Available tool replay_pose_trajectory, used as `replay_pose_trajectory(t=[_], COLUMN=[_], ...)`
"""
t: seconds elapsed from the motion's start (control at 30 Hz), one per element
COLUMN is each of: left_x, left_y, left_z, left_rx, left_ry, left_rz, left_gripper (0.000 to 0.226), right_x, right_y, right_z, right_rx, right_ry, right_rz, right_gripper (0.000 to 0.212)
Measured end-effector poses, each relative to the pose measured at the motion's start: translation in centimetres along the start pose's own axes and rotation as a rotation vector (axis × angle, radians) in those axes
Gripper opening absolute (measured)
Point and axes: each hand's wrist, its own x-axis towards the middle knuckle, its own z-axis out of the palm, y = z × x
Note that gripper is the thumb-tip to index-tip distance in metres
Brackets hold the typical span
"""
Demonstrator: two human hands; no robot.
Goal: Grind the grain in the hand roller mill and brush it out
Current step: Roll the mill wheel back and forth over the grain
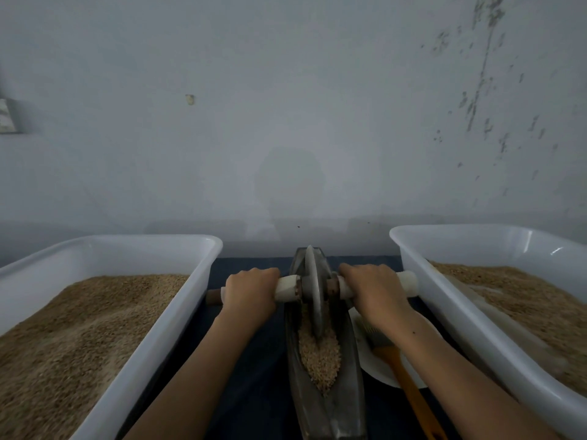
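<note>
The grinding step is in hand: the left hand (251,292) and right hand (374,290) each grasp the axle handle either side of the wheel (313,293), standing toward the far end of the trough (346,360), so the next move probably calls for rolling it near over the grain (319,354).

- brush (401,360) bristles partly hidden under right hand (374,292)'s wrist
- handle (287,288) middle hidden inside left hand (251,292)
- both tubs (178,308) cut off by frame edges
</note>
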Motion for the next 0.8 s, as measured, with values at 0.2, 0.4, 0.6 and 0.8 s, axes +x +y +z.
replay_pose_trajectory(t=[0.2, 0.4, 0.6, 0.8], left_x=[0.1, 0.3, 0.4, 0.2], left_y=[-0.3, -1.1, -0.9, -0.1], left_z=[-0.2, -1.2, -1.2, -0.4], left_rx=[0.015, -0.029, -0.043, 0.016], left_ry=[-0.028, -0.253, -0.302, -0.073], left_rz=[0.029, 0.134, 0.108, 0.024], left_gripper=[0.025, 0.037, 0.041, 0.026], right_x=[0.0, 0.2, 0.3, 0.3], right_y=[0.1, 0.6, 0.6, 0.2], right_z=[-0.6, -2.1, -2.1, -0.9], right_rx=[-0.005, -0.016, -0.001, -0.003], right_ry=[-0.076, -0.368, -0.374, -0.172], right_rz=[-0.012, -0.038, -0.027, 0.033], right_gripper=[0.012, 0.018, 0.023, 0.018])
